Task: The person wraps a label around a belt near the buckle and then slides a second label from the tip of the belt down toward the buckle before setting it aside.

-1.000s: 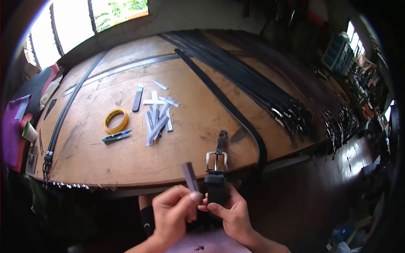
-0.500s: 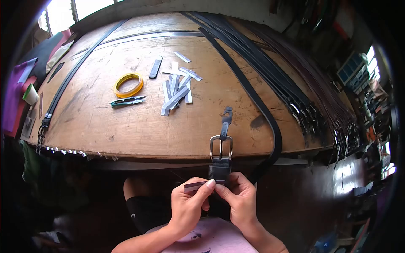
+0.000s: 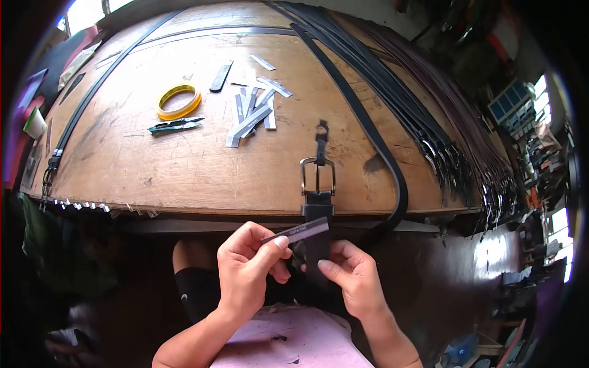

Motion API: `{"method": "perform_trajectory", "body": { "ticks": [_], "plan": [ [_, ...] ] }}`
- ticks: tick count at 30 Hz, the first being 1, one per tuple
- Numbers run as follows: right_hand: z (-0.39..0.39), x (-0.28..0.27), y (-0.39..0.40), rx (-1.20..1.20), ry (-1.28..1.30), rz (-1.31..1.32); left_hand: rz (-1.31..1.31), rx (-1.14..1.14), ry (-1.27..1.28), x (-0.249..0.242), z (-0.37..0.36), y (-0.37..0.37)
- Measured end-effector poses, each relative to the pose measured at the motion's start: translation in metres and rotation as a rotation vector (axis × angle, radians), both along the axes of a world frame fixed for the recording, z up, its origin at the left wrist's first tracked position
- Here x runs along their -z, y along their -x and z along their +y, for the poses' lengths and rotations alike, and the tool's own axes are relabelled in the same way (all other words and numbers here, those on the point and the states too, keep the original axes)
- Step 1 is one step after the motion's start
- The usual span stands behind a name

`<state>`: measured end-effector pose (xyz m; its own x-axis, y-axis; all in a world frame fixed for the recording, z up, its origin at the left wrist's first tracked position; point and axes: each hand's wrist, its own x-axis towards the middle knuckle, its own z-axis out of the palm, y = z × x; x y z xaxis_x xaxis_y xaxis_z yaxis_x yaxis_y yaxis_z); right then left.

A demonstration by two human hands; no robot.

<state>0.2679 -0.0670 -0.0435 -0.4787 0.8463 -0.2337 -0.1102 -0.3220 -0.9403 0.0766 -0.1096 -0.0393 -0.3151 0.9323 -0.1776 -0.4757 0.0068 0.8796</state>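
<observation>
My left hand (image 3: 247, 267) pinches a narrow dark label strip (image 3: 310, 230) with pale lettering and a light band, held slantwise across a black belt (image 3: 319, 254). Thumb and fingers of my right hand (image 3: 354, 279) grip that belt below the strip, at its right edge. The belt's silver buckle (image 3: 332, 178) rests at the table's front edge, its prong pointing away from me. A small black hook-ended tab (image 3: 321, 144) extends beyond the buckle. The rest of the belt loops up the table on the right.
On the wooden table (image 3: 184, 178) lie loose label strips (image 3: 251, 119), a yellow tape roll (image 3: 162, 109), thread snips (image 3: 175, 126) and a small dark bar (image 3: 221, 76). Bundled belts (image 3: 392, 104) with buckles fill the right side. Another belt (image 3: 92, 98) runs along the left.
My left hand has moved left and up, turning the strip's lettered face into view. My hands have drawn apart, and my right hand now grips the belt alone.
</observation>
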Motion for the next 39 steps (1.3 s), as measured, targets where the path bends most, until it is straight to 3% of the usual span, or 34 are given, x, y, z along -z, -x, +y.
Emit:
{"method": "perform_trajectory", "body": {
  "ticks": [4,15,39],
  "plan": [
    [-0.011,0.001,0.008,0.109,-0.055,0.076,0.043,0.095,0.025,0.009,-0.006,-0.012],
    [-0.017,0.016,0.025,0.243,-0.155,0.140,0.118,0.061,0.022,0.008,-0.006,-0.018],
    [-0.015,0.015,0.028,0.273,-0.126,0.105,0.107,0.089,0.098,0.008,-0.002,-0.013]
  ]
}}
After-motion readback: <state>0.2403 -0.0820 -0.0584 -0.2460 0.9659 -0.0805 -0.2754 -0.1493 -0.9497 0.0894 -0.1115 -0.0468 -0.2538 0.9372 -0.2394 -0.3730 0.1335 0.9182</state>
